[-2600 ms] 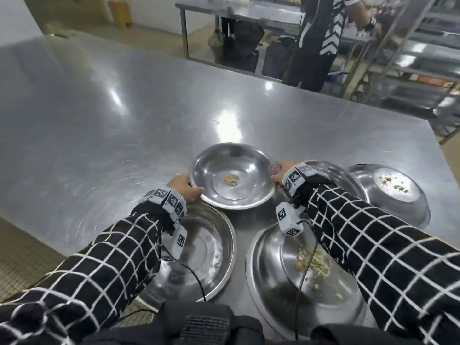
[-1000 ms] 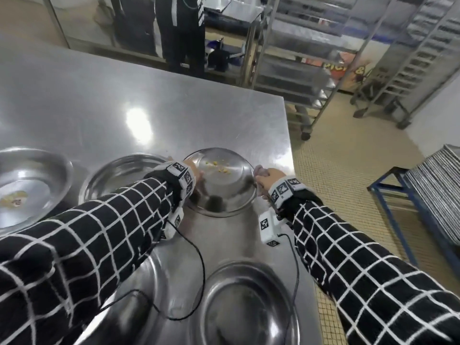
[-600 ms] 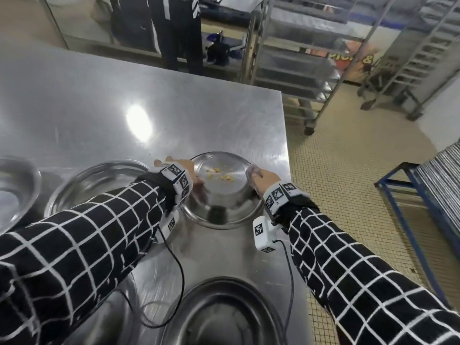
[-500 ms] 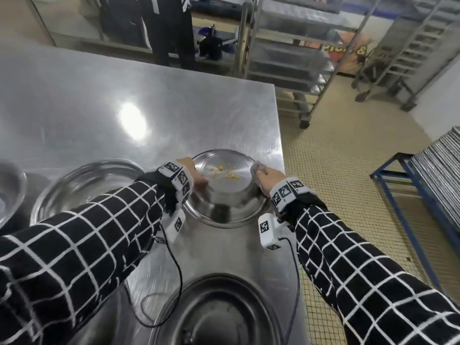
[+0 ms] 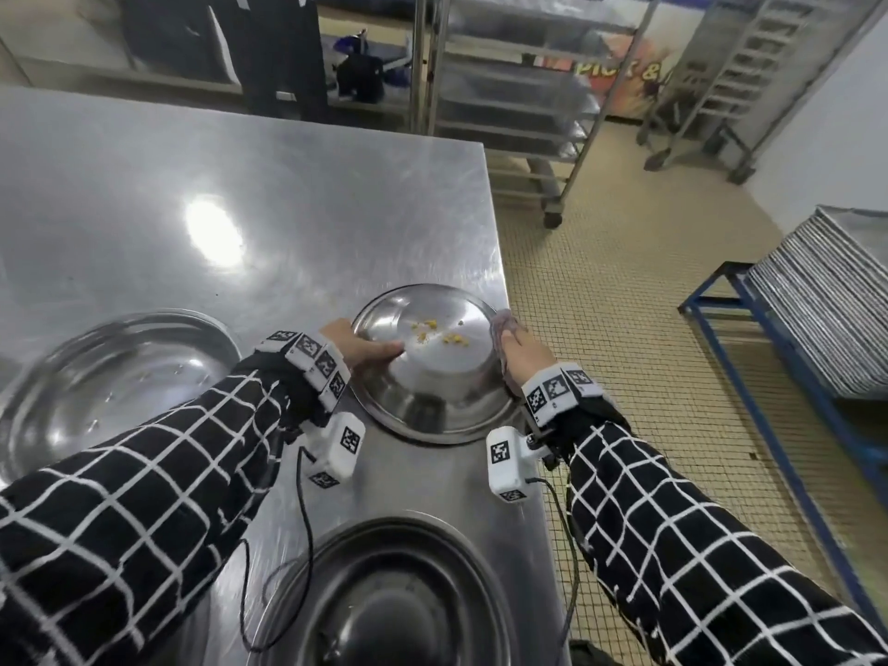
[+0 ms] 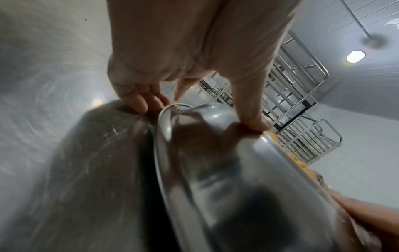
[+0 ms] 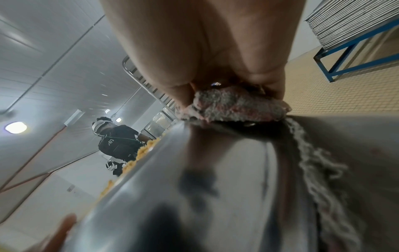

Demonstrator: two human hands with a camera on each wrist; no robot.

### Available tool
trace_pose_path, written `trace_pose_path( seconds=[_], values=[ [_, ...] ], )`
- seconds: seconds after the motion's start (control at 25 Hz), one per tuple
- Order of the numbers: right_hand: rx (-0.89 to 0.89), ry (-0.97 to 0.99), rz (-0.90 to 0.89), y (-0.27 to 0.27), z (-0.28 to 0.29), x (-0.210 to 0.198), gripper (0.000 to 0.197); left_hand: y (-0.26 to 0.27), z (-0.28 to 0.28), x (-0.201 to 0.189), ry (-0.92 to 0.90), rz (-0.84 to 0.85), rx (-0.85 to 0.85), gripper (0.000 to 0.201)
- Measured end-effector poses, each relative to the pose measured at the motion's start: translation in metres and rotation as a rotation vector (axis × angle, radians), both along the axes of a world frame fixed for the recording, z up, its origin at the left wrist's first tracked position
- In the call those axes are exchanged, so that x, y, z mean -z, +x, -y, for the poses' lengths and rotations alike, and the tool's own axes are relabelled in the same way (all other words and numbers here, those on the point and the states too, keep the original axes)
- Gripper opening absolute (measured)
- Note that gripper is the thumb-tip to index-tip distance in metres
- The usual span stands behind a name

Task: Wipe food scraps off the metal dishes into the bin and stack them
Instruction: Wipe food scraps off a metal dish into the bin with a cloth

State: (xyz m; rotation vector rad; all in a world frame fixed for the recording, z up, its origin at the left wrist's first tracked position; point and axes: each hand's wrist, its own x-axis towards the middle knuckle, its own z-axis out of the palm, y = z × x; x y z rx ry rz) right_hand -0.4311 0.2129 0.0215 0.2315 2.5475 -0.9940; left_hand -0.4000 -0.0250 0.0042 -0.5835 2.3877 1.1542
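A brushed steel table point(image 5: 269, 194) fills the left and middle of the head view, its right edge dropping to a tan small-tiled floor point(image 5: 624, 290). Wheeled steel racks point(image 5: 509, 88) stand at the top, with a poster behind them reading "PICK &" point(image 5: 624, 69). At the right edge, stacked metal trays point(image 5: 826, 290) sit on a blue frame. Another person point(image 5: 269, 45) in dark clothes stands at the upper left.

Three metal dishes show. The dish with scraps point(image 5: 432, 362) sits centre frame near the table's right edge, holding a few yellow crumbs point(image 5: 439, 331). A second dish point(image 5: 110, 377) lies at the left, a third point(image 5: 384, 598) at the bottom.

The left hand point(image 5: 365, 350) grips the scrap dish's left rim, thumb inside, fingers below. The right hand point(image 5: 521, 355) clutches a greyish-pink cloth point(image 5: 502, 329) against the right rim.
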Motion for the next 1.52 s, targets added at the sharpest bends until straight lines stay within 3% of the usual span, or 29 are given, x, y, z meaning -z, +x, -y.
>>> trace_pose_path(
  seconds=[0.08, 0.16, 0.32, 0.52, 0.6, 0.68, 0.76, 1.0, 1.08, 1.2, 1.36, 1.52],
  values=[
    [0.028, -0.066, -0.025, 0.005, -0.005, -0.002, 0.042, 0.004, -0.001, -0.002, 0.122, -0.083, -0.073, 0.078],
    [0.039, -0.105, -0.053, 0.008, -0.010, -0.008, 0.042, 0.008, -0.004, -0.013, 0.222, -0.141, -0.134, 0.071],
    [0.160, -0.130, -0.199, 0.009, -0.018, -0.025, 0.047, 0.013, -0.010, -0.039, 0.361, -0.278, -0.206, 0.103],
    [0.354, -0.154, -0.404, 0.039, -0.040, -0.072, 0.043, 0.029, -0.031, -0.066, 0.468, -0.469, -0.282, 0.111],
    [0.400, -0.130, -0.423, 0.060, -0.050, -0.088, 0.043, 0.041, -0.044, -0.082, 0.471, -0.488, -0.254, 0.093],
    [0.472, -0.109, -0.433, 0.090, -0.063, -0.099, 0.043, 0.054, -0.062, -0.095, 0.448, -0.500, -0.218, 0.057],
    [0.551, -0.087, -0.442, 0.125, -0.078, -0.105, 0.044, 0.069, -0.077, -0.102, 0.443, -0.505, -0.167, 0.042],
    [0.789, -0.031, -0.472, 0.237, -0.119, -0.116, 0.045, 0.130, -0.124, -0.126, 0.460, -0.425, 0.151, 0.051],
    [0.884, -0.005, -0.483, 0.274, -0.136, -0.116, 0.045, 0.151, -0.146, -0.130, 0.543, -0.355, 0.220, 0.057],
    [1.014, 0.050, -0.481, 0.329, -0.161, -0.115, 0.046, 0.180, -0.181, -0.130, 0.641, -0.210, 0.334, 0.085],
    [1.136, 0.064, -0.511, 0.389, -0.188, -0.109, 0.046, 0.206, -0.227, -0.121, 0.642, -0.118, 0.452, 0.067],
    [1.238, 0.085, -0.557, 0.436, -0.223, -0.091, 0.042, 0.229, -0.277, -0.099, 0.584, -0.075, 0.514, 0.066]
  ],
)
